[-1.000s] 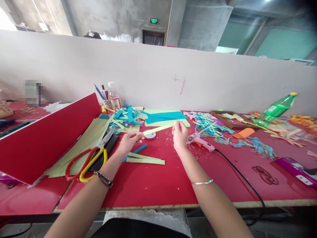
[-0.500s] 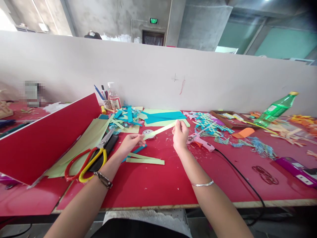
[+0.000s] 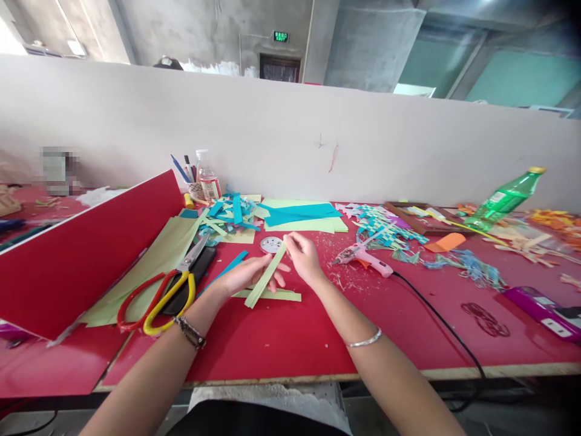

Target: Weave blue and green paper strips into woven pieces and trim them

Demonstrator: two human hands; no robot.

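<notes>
My right hand pinches the upper end of a pale green paper strip, which hangs slanting down to the left. My left hand is open behind the strip, its fingers apart and partly covered by it; whether they touch it I cannot tell. Below my hands, more pale green strips lie on the red table. A blue strip lies beside my left hand. Just beyond the hands sits a small round white dish with dark specks.
Scissors with red and yellow handles lie left, near a red upright panel. A pink glue gun with a black cable lies right. Paper scraps and sheets lie behind. A green bottle leans at far right.
My right hand has moved left and down with its end of the strip. The strip has swung from nearly level to steep. My left hand has opened from its pinch and moved slightly right.
</notes>
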